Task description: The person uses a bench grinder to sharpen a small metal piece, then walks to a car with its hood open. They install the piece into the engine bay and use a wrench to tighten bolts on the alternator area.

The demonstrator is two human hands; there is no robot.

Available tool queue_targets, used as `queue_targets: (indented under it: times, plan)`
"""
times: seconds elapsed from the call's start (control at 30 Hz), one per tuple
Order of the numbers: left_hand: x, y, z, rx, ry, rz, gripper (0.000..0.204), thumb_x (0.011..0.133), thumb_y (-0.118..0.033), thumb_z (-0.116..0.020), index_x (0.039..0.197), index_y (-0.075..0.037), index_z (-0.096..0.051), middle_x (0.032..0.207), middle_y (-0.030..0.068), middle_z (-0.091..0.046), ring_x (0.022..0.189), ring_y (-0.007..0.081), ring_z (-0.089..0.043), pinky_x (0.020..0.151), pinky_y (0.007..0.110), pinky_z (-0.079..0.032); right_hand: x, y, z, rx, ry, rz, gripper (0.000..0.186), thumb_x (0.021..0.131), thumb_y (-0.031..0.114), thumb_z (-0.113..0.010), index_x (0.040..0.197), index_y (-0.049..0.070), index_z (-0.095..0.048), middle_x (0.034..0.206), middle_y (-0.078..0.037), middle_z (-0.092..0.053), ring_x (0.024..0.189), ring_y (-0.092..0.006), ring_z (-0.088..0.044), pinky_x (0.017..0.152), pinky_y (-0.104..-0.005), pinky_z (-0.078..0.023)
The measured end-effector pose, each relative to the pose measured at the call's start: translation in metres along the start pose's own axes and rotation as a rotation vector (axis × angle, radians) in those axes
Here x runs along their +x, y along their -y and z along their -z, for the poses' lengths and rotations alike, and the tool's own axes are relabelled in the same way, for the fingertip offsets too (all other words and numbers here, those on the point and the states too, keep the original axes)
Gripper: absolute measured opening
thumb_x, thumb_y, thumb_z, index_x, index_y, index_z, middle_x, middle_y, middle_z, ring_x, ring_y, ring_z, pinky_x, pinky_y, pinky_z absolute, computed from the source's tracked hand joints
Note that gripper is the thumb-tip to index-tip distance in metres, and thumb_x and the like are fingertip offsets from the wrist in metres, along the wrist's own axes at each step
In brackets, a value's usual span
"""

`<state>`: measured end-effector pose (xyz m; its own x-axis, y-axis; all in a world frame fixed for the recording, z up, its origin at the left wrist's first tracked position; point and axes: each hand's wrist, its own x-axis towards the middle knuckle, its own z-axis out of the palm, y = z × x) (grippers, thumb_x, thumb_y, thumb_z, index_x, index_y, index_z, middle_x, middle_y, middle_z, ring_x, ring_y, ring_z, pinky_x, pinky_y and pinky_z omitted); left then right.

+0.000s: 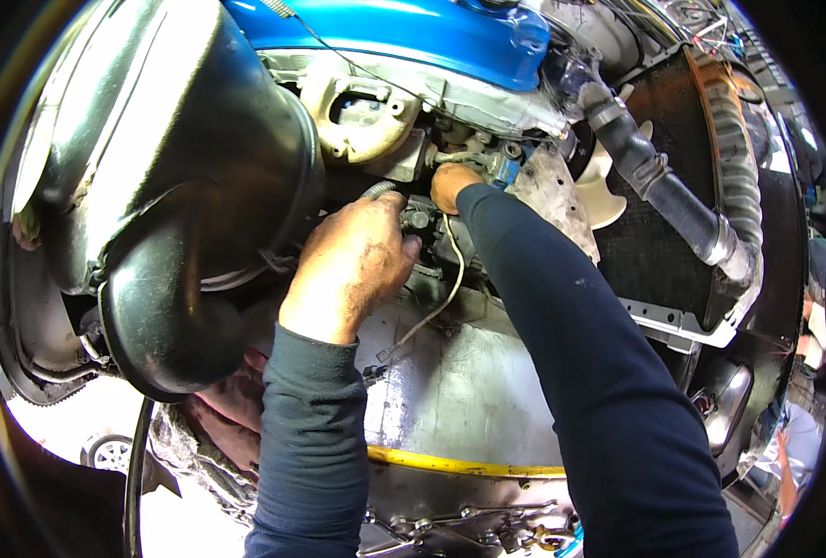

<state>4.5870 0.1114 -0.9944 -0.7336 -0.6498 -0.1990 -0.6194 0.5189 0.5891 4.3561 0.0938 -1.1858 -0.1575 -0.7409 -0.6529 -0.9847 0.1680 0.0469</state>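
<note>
the dark metal engine part (pixel 420 221) sits at the upper centre of the frame, between the left hand (pixel 350 265) and the right hand (pixel 453 189). it looks heavy, stiff and perhaps oily, best taken by its solid body, sparing the thin pale wire (pixel 460 265). each grip is curled; what it holds, i cannot tell.
</note>
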Motion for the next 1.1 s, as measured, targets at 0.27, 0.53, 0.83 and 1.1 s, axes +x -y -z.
queue_targets:
  times: [0.27, 0.53, 0.83, 1.1]
  plan:
    - [-0.001, -0.006, 0.007, -0.046, 0.053, 0.046, 0.047, 0.088, -0.023, -0.074, 0.125, 0.006, -0.064, 0.118, 0.0278, -0.07, 0.114, 0.043, -0.066, 0.096, 0.046, -0.054, 0.015, 0.004, 0.01, 0.082, 0.15, -0.124, 0.039, 0.05, -0.002, -0.068, 0.087, -0.002, -0.081, 0.097, -0.027, -0.075, 0.092, -0.0386, -0.077, 0.077, -0.0498, -0.061]
    - [-0.002, -0.007, 0.007, -0.029, 0.035, 0.008, 0.05, 0.088, -0.026, -0.073, 0.126, 0.006, -0.064, 0.12, 0.0288, -0.07, 0.116, 0.043, -0.066, 0.099, 0.046, -0.053, 0.014, 0.004, 0.012, 0.132, 0.186, -0.135, 0.038, 0.052, -0.004, -0.067, 0.087, -0.003, -0.08, 0.096, -0.028, -0.075, 0.09, -0.0434, -0.076, 0.074, -0.0528, -0.061]
    - [-0.001, -0.004, 0.01, -0.058, 0.019, 0.001, 0.051, 0.088, -0.026, -0.073, 0.126, 0.007, -0.063, 0.119, 0.0309, -0.069, 0.115, 0.0439, -0.066, 0.097, 0.047, -0.053, 0.007, 0.005, 0.01, 0.179, 0.133, -0.175, 0.037, 0.054, -0.004, -0.068, 0.089, -0.001, -0.081, 0.1, -0.027, -0.075, 0.093, -0.043, -0.076, 0.077, -0.0532, -0.061]
    - [-0.001, -0.002, 0.007, -0.07, 0.001, -0.018, 0.052, 0.088, -0.025, -0.074, 0.127, 0.007, -0.063, 0.117, 0.0308, -0.069, 0.113, 0.0443, -0.067, 0.096, 0.047, -0.054, 0.012, 0.008, 0.016, 0.13, 0.234, -0.19, 0.036, 0.056, -0.003, -0.069, 0.09, 0.0, -0.081, 0.1, -0.029, -0.075, 0.093, -0.0429, -0.076, 0.078, -0.0545, -0.061]
